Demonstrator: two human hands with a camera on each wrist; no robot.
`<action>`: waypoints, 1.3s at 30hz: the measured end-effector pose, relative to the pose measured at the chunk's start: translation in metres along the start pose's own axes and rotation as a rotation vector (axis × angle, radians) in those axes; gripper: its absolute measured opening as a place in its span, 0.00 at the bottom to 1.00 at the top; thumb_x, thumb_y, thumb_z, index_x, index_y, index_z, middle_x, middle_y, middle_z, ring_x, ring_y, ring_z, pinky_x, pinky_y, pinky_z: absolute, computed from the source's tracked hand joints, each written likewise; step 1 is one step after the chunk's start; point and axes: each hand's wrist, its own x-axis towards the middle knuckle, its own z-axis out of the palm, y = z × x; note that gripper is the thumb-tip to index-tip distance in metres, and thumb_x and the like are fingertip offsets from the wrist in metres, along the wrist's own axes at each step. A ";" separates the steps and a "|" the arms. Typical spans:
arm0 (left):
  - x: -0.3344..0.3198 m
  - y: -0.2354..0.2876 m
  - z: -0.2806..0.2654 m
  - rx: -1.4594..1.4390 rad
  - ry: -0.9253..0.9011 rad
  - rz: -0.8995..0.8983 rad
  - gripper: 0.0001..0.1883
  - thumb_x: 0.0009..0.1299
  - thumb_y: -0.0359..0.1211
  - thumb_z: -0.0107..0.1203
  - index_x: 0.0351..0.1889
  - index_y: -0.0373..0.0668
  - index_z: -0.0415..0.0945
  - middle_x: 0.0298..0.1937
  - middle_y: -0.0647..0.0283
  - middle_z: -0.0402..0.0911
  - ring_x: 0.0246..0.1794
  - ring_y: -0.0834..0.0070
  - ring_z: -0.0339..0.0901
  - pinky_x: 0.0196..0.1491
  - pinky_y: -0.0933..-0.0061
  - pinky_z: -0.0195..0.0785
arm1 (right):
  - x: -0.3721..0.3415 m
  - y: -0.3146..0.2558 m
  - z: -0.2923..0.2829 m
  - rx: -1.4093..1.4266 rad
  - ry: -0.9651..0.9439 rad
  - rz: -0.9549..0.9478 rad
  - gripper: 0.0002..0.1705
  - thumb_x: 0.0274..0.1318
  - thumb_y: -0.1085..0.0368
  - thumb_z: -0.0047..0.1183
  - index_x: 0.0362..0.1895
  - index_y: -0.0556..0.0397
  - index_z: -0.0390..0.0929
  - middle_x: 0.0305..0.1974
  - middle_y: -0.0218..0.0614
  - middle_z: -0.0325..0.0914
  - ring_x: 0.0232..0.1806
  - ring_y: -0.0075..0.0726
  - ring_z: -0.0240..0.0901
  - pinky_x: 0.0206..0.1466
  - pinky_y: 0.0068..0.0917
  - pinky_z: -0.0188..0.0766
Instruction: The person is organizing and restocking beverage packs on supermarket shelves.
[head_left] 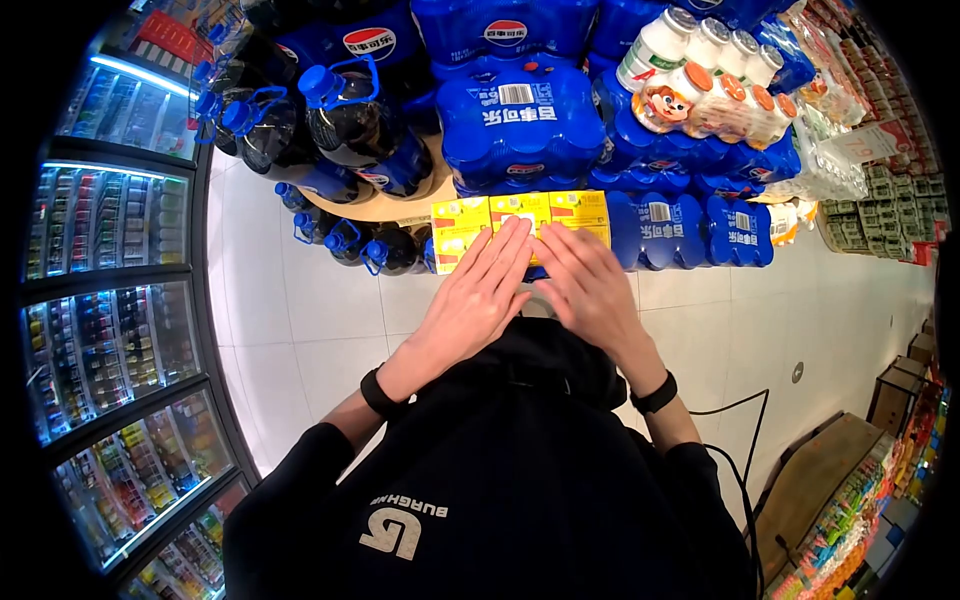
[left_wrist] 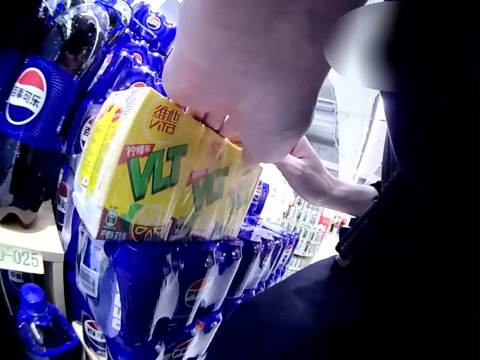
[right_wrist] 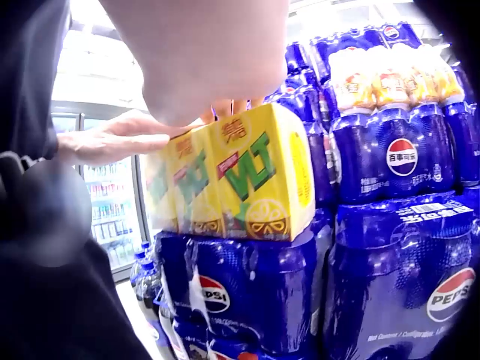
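Note:
A wrapped yellow pack of VLT drink cartons [head_left: 453, 222] [left_wrist: 154, 172] [right_wrist: 251, 180] stands upright on blue shrink-wrapped Pepsi packs [left_wrist: 142, 285] [right_wrist: 277, 277]. The left hand [head_left: 478, 290] [left_wrist: 247, 82] lies over the pack's top with its fingers straight and close together. Beside it, the right hand [head_left: 590, 290] [right_wrist: 202, 60] rests on the top too, fingers extended and angled toward the left hand. Neither hand's fingers curl round the pack in the head view. In the wrist views, parts of the fingertips are hidden behind each hand.
Large dark cola bottles [head_left: 365, 130] stand at the left of the stack. More blue Pepsi packs [head_left: 520, 120] rise behind, with white and orange bottles [head_left: 690, 95] on top at the right. Glass-door coolers [head_left: 115, 225] line the far left; tiled floor [head_left: 340, 310] lies below.

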 end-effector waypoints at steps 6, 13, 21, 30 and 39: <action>-0.003 0.001 0.002 -0.001 -0.016 -0.004 0.34 0.64 0.32 0.59 0.66 0.26 0.60 0.72 0.46 0.60 0.75 0.56 0.54 0.74 0.56 0.47 | -0.005 -0.016 0.022 0.044 0.050 0.126 0.31 0.54 0.62 0.59 0.61 0.61 0.70 0.63 0.43 0.70 0.67 0.45 0.65 0.69 0.42 0.59; -0.009 -0.010 -0.010 -0.052 -0.019 -0.048 0.38 0.62 0.30 0.59 0.69 0.28 0.56 0.72 0.46 0.59 0.75 0.55 0.54 0.75 0.55 0.46 | 0.003 -0.014 0.018 0.045 0.039 0.074 0.32 0.54 0.61 0.59 0.62 0.61 0.68 0.64 0.46 0.67 0.69 0.46 0.62 0.70 0.42 0.57; -0.028 -0.030 -0.006 0.076 0.068 -0.156 0.40 0.56 0.27 0.60 0.69 0.28 0.58 0.73 0.46 0.59 0.76 0.54 0.53 0.74 0.54 0.47 | 0.034 -0.039 0.039 0.065 0.005 0.084 0.39 0.55 0.54 0.59 0.65 0.64 0.64 0.67 0.52 0.61 0.72 0.51 0.55 0.74 0.44 0.50; -0.014 -0.016 -0.004 0.179 0.003 -0.187 0.43 0.55 0.33 0.62 0.68 0.27 0.57 0.74 0.45 0.55 0.77 0.55 0.50 0.75 0.53 0.43 | 0.032 -0.029 0.035 0.052 -0.058 0.062 0.39 0.54 0.53 0.60 0.63 0.65 0.65 0.67 0.55 0.62 0.72 0.53 0.55 0.74 0.45 0.51; 0.011 -0.003 0.001 0.130 -0.033 -0.123 0.45 0.58 0.35 0.65 0.70 0.27 0.53 0.74 0.44 0.53 0.76 0.53 0.51 0.74 0.56 0.47 | 0.004 0.015 0.003 -0.007 0.040 0.087 0.42 0.48 0.62 0.66 0.66 0.58 0.61 0.65 0.47 0.65 0.69 0.49 0.60 0.71 0.45 0.57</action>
